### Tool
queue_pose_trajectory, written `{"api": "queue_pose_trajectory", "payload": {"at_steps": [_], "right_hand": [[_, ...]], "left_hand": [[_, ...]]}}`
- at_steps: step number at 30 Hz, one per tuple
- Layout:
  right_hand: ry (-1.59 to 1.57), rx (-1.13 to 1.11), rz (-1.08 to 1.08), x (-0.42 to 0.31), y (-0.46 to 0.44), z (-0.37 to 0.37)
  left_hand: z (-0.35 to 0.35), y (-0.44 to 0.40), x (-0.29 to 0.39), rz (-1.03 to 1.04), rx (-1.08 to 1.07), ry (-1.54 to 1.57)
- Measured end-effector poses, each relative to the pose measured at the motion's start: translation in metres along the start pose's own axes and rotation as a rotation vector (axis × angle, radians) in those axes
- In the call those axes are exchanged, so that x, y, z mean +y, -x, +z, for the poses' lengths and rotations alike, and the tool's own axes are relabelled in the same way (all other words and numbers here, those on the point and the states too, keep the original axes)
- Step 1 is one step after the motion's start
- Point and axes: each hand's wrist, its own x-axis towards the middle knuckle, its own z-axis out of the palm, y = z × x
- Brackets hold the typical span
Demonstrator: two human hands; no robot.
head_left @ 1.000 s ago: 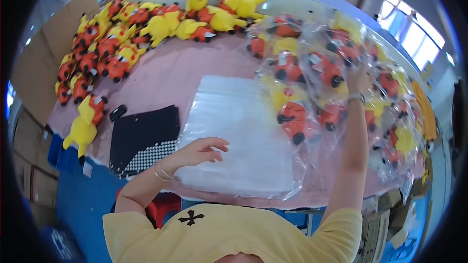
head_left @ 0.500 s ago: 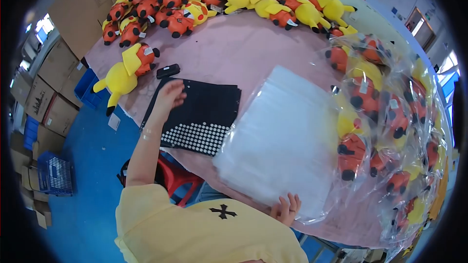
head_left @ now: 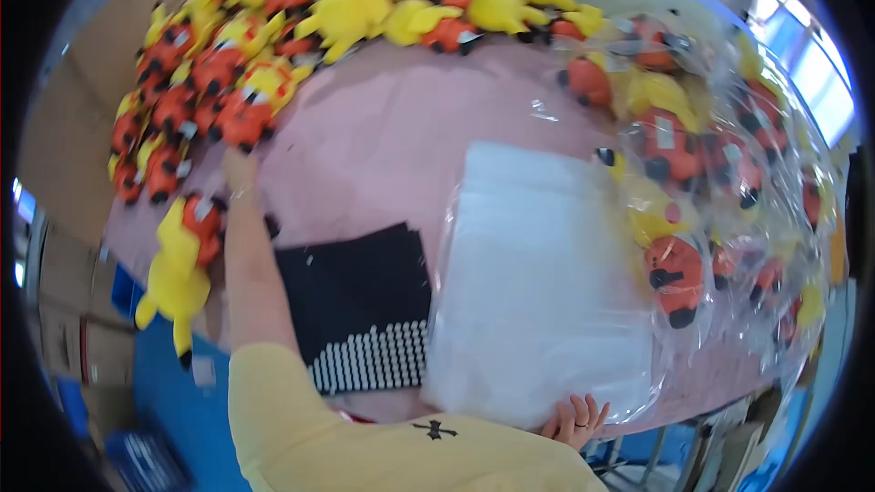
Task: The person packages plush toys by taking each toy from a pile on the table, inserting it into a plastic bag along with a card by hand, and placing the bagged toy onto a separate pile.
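Note:
My left hand (head_left: 240, 167) is stretched out at the lower end of a yellow and red plush toy (head_left: 246, 117) at the front of the pile. Its fingers are blurred and hard to separate from the toy, so a grip cannot be made out. Near the table's front edge, my right hand (head_left: 576, 421) rests at the lower edge of a stack of clear plastic bags (head_left: 538, 282), fingers apart, a ring on one. Between the arms lies a black sheet (head_left: 355, 282) with rows of white round dots (head_left: 378, 360) on its near part.
One plush toy (head_left: 178, 273) lies alone at the table's left edge. More plush toys (head_left: 346, 18) are heaped along the back. Bagged plush toys (head_left: 674, 264) crowd the right side. Cardboard boxes (head_left: 64, 282) and a blue crate (head_left: 146, 460) stand on the left.
My left hand has moved from above the black sheet forward and left to the plush pile. The view has shifted. My right hand stays by the plastic bags.

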Motion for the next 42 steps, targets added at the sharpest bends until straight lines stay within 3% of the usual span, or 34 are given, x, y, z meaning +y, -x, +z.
{"api": "queue_pose_trajectory", "payload": {"at_steps": [1,3,5,9,14,17,19,24,28,30,33,34,35,37,38,40,42], "right_hand": [[0.007,-0.013,0.006,0.000,-0.001,-0.001],[0.033,-0.002,0.060,-0.004,-0.004,0.006],[0.029,-0.013,0.025,0.004,-0.014,0.010],[0.002,-0.035,-0.051,0.011,-0.025,0.011],[-0.019,-0.021,-0.072,0.012,-0.035,0.013],[-0.049,0.002,-0.041,0.006,-0.027,0.006],[-0.056,0.017,-0.040,0.007,-0.013,-0.006],[-0.126,0.066,-0.107,0.020,0.015,-0.027],[-0.163,0.131,-0.141,0.039,0.039,-0.045],[-0.176,0.123,-0.156,0.044,0.038,-0.048],[-0.572,0.159,-0.182,0.053,0.029,-0.063],[-0.766,0.179,-0.148,0.053,0.020,-0.074],[-0.994,0.117,-0.085,0.054,0.005,-0.087],[-1.507,0.079,-0.056,0.047,-0.025,-0.104],[-1.501,0.082,-0.041,0.058,-0.015,-0.103],[-1.480,-0.084,0.064,0.089,0.002,-0.084],[-1.459,-0.208,0.143,0.107,0.013,-0.074]], "left_hand": [[0.008,-0.008,-0.012,-0.075,-0.061,-0.048],[0.025,-0.019,-0.022,-0.053,0.010,-0.127],[0.048,-0.035,-0.064,-0.108,-0.121,-0.079],[0.026,-0.027,-0.048,-0.221,-0.113,-0.142],[-0.017,-0.035,-0.006,-0.318,-0.024,0.002],[-0.057,-0.041,0.035,-0.422,-0.001,0.325],[-0.091,-0.039,0.055,-0.531,-0.026,0.768],[-0.228,0.012,0.104,-0.512,0.000,1.113],[-0.309,0.096,0.148,-0.395,-0.072,1.266],[-0.341,0.143,0.183,-0.487,-0.083,1.569],[-0.374,0.236,0.234,-0.723,-0.049,1.870],[-0.372,0.267,0.235,-0.903,-0.248,2.125],[-0.353,0.308,0.231,-0.623,-0.213,1.768],[-0.334,0.388,0.254,-0.438,-0.434,1.740],[-0.325,0.428,0.265,-0.337,-0.534,1.717],[-0.317,0.488,0.298,-0.818,-0.846,2.151],[-0.327,0.520,0.322,-0.490,-1.118,2.260]]}}
